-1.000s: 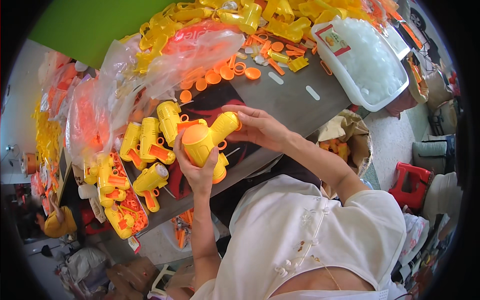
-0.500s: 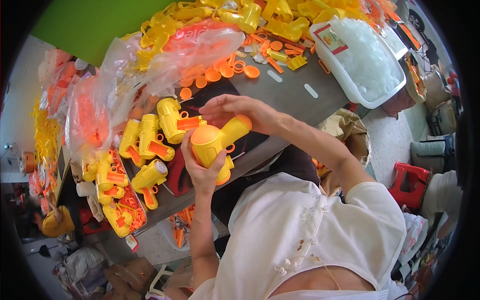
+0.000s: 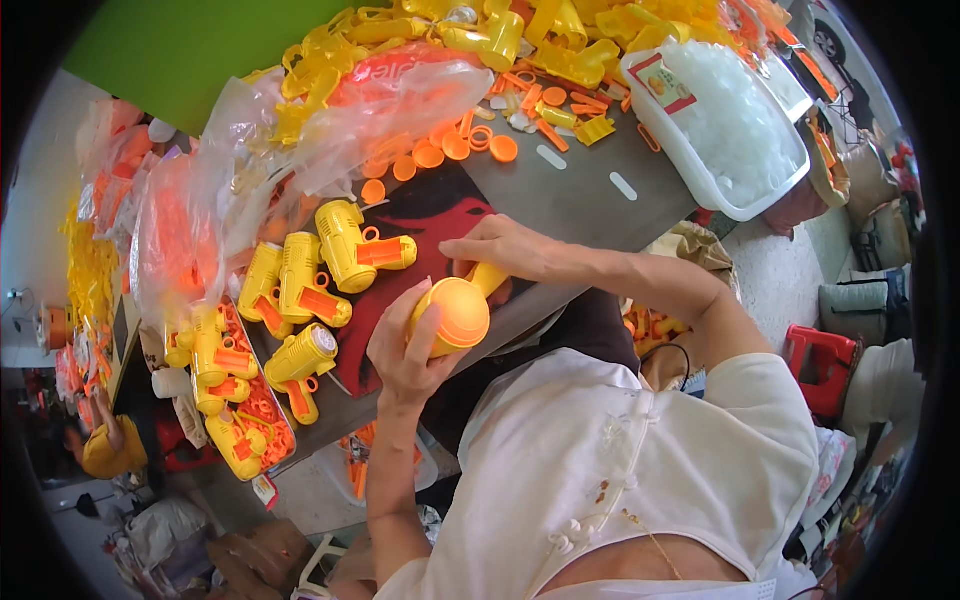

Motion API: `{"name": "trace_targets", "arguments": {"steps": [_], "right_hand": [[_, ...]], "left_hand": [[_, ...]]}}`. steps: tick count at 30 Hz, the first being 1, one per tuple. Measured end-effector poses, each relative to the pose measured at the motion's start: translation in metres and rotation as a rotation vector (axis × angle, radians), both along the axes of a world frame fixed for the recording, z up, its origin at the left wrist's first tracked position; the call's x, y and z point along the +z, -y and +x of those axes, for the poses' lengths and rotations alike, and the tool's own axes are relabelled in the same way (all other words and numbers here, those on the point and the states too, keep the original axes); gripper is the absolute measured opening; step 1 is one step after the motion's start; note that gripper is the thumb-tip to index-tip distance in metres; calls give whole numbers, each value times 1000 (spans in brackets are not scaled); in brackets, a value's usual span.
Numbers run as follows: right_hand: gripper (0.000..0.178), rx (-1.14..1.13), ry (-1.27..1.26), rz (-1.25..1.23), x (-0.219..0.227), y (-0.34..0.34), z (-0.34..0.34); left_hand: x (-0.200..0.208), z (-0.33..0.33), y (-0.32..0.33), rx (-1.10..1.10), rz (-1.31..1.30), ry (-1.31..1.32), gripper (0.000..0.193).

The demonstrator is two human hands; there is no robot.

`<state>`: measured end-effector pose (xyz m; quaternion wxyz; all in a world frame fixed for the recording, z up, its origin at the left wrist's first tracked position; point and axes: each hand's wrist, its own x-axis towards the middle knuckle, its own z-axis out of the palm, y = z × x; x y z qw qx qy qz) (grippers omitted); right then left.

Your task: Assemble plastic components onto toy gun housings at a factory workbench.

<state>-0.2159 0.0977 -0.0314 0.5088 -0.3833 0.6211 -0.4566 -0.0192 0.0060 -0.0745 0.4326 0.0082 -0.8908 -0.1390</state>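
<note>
A yellow hair-dryer-shaped toy (image 3: 488, 278) is held over the table's near edge, its round orange cap (image 3: 458, 312) turned up toward me. My left hand (image 3: 405, 350) wraps its fingers and thumb round the body beside the cap. At the handle, my right hand (image 3: 508, 248) has its fingers curled over the far end; the fingertips point left and are partly hidden. To the left lie several similar toys, among them one with an orange-lined open handle (image 3: 350, 248) and one with a pale round end (image 3: 305, 350).
Loose orange discs (image 3: 428, 155) and yellow shells (image 3: 580, 62) cover the far side of the table. A white tub (image 3: 740, 207) of clear plastic pieces stands at the far right. Clear plastic bags (image 3: 180, 235) lie at the left, above a tray (image 3: 287, 440) of orange parts.
The toy has tipped so its orange cap faces up, and has shifted slightly right. My right hand has gone from an outstretched palm to curling over the handle.
</note>
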Motion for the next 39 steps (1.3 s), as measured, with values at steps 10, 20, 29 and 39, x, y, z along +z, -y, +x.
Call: {"name": "trace_targets", "arguments": {"steps": [10, 20, 29, 39], "right_hand": [[10, -34, -781, -779, -49, -20, 5], [10, -182, -1541, -202, -94, 74, -132], [16, 102, -1541, -401, -87, 56, -152], [20, -188, 410, -327, -62, 0, -57]], "left_hand": [[-11, -10, -19, -51, 1710, -136, 66], [-1, 13, -17, 30, 1780, -228, 50], [8, -14, -12, 88, 1703, -289, 51], [7, -59, -11, 123, 1424, -221, 55]]}}
